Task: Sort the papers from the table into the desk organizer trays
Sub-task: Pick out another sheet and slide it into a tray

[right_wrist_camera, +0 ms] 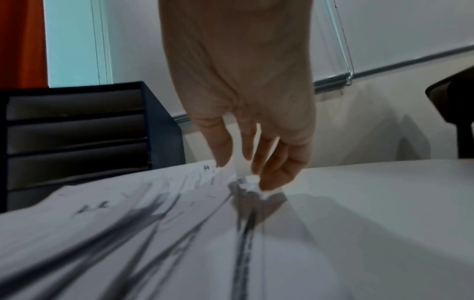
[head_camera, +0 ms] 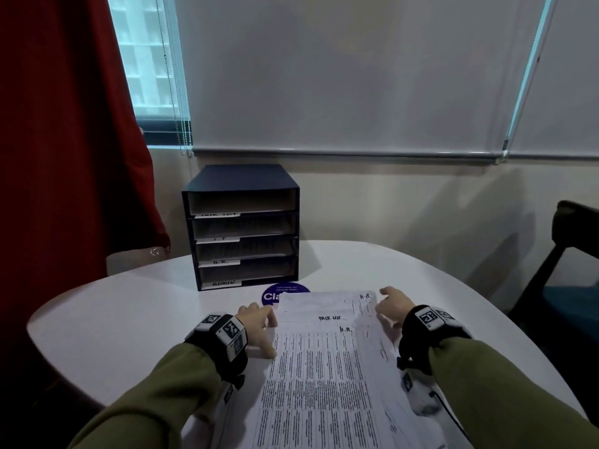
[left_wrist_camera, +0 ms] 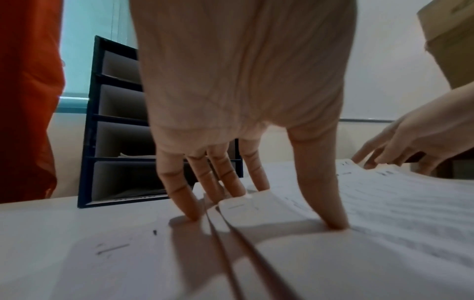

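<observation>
A fanned stack of printed papers (head_camera: 324, 377), hand-labelled "H.R." and "TASK LIST", lies on the white table (head_camera: 129, 312) in front of me. My left hand (head_camera: 270, 335) is at the stack's left edge. Its fingers are straight and touch down beside the sheets, and its thumb (left_wrist_camera: 333, 219) presses on the top sheet. My right hand (head_camera: 385, 314) is at the right edge. There the thumb (right_wrist_camera: 220, 150) sits on top and curled fingers pinch the lifted paper edge (right_wrist_camera: 252, 180). The dark blue organizer (head_camera: 241, 179) stands behind, with four trays labelled TASK LIST, I.T, H.R. and ADMIN.
A round purple sticker (head_camera: 278, 291) lies on the table between organizer and papers. A red curtain (head_camera: 64, 140) hangs at the left and a dark chair (head_camera: 570, 286) stands at the right. The wall is close behind the organizer. Some sheets lie in the lower trays (left_wrist_camera: 138, 195).
</observation>
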Tool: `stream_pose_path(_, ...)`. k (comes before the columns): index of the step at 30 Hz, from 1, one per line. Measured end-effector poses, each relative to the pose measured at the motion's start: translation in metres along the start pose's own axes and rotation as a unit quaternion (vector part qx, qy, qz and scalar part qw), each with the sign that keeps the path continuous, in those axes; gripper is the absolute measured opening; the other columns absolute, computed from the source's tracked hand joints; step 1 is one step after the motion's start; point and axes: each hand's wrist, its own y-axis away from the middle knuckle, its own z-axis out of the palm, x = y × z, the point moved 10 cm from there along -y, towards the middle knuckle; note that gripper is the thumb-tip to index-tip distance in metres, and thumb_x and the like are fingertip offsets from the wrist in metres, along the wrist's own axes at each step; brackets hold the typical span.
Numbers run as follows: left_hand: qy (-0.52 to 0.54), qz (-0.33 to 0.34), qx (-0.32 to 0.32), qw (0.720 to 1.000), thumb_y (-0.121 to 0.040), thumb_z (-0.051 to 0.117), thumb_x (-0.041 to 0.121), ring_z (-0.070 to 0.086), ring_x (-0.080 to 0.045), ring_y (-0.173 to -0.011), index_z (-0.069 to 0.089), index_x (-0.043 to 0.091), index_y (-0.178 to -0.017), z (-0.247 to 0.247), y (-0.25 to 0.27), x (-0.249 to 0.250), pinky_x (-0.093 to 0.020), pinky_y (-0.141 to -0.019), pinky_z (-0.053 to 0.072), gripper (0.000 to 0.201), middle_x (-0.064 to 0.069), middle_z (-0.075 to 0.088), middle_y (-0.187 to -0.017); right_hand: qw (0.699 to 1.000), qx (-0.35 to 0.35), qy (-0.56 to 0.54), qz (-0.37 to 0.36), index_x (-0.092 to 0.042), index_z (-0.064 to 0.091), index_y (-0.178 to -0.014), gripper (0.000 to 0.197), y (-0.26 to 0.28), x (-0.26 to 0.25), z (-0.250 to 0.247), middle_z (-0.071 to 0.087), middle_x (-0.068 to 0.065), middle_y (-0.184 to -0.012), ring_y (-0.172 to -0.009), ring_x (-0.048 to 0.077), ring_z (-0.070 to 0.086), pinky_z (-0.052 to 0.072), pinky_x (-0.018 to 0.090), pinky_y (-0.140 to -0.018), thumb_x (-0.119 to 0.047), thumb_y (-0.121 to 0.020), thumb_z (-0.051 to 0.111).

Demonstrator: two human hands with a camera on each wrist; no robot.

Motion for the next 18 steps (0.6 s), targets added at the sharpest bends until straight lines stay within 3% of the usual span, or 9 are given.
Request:
stream_pose_path(2,-0.016,-0.007,-0.003,1.000,-0.066,0.080,0.036,0.038,-0.022,-0.119,0.049,0.025,-0.121,0.000,0.000,0.000,-0.035,-0.096,0.040,0.064,-0.004,0.043,-0.125,0.998,-0.034,-0.060,0.002,-0.015,0.050,-0.131,0.047,-0.004,-0.002,0.009,0.062,0.011,-0.107,-0.096,0.026,0.054,0.043,0.023,-0.069,-0.007,-0.085,0.052)
stream_pose_path(4,-0.023,-0.015,-0.001,1.000,-0.066,0.080,0.037,0.037,-0.022,-0.120,0.048,0.024,-0.121,0.000,0.000,-0.001,-0.035,-0.097,0.040,0.065,-0.005,0.040,-0.126,0.995,-0.005,-0.102,-0.014,-0.015,0.059,-0.107,0.027,-0.004,-0.007,0.005,0.062,0.009,-0.085,-0.083,0.025,0.055,0.039,0.022,-0.060,-0.007,-0.081,0.056)
stream_pose_path(7,-0.013,-0.022,0.009,1.000,-0.066,0.081,0.038,0.041,-0.022,-0.115,0.047,0.021,-0.108,-0.002,0.000,-0.005,-0.034,-0.097,0.042,0.057,-0.004,0.039,-0.121,0.988,0.088,-0.090,-0.087,-0.008,0.060,-0.088,0.004,0.006,-0.024,-0.012,0.062,0.009,-0.086,-0.080,0.024,0.055,0.037,0.026,-0.066,-0.010,-0.086,0.058)
stream_pose_path(9,0.017,-0.023,0.022,0.999,-0.069,0.080,0.034,0.047,-0.019,-0.103,0.045,0.020,-0.100,-0.004,0.002,-0.009,-0.031,-0.089,0.044,0.049,-0.002,0.046,-0.112,0.972,0.138,-0.137,-0.135,-0.002,0.055,-0.086,0.009,0.020,-0.033,-0.021,0.056,0.007,-0.081,-0.073,0.022,0.049,0.034,0.027,-0.059,-0.011,-0.089,0.056)
stream_pose_path(11,0.063,-0.029,0.029,0.997,-0.075,0.073,0.027,0.052,-0.019,-0.092,0.048,0.018,-0.101,-0.005,0.004,-0.015,-0.030,-0.077,0.046,0.038,-0.003,0.055,-0.106,0.953,0.157,-0.219,-0.140,-0.006,0.048,-0.082,0.011,0.029,-0.031,-0.024,0.051,0.005,-0.079,-0.071,0.020,0.045,0.033,0.026,-0.056,-0.009,-0.091,0.054)
stream_pose_path(14,0.123,-0.032,0.025,0.992,-0.079,0.067,0.021,0.058,-0.020,-0.086,0.054,0.018,-0.105,-0.008,0.008,-0.021,-0.026,-0.065,0.048,0.029,-0.006,0.060,-0.105,0.933,0.085,-0.311,-0.158,-0.013,0.042,-0.073,0.024,0.037,-0.038,-0.020,0.046,0.005,-0.069,-0.062,0.018,0.043,0.035,0.026,-0.053,-0.002,-0.092,0.052)
stream_pose_path(16,0.140,-0.031,0.021,0.990,-0.082,0.065,0.022,0.060,-0.021,-0.086,0.054,0.015,-0.118,-0.011,0.008,-0.025,-0.025,-0.064,0.048,0.039,-0.010,0.061,-0.106,0.926,0.034,-0.329,-0.183,-0.012,0.042,-0.070,0.029,0.045,-0.050,-0.027,0.045,0.005,-0.063,-0.052,0.015,0.041,0.035,0.020,-0.047,0.004,-0.091,0.054)
stream_pose_path(18,0.189,-0.021,0.010,0.982,-0.085,0.062,0.016,0.061,-0.019,-0.061,0.052,0.009,-0.122,-0.011,0.010,-0.025,-0.024,-0.053,0.047,0.040,-0.011,0.061,-0.081,0.915,0.035,-0.353,-0.193,-0.013,0.042,-0.067,0.031,0.053,-0.056,-0.045,0.047,0.004,-0.061,-0.046,0.010,0.043,0.035,0.015,-0.041,0.004,-0.090,0.055)
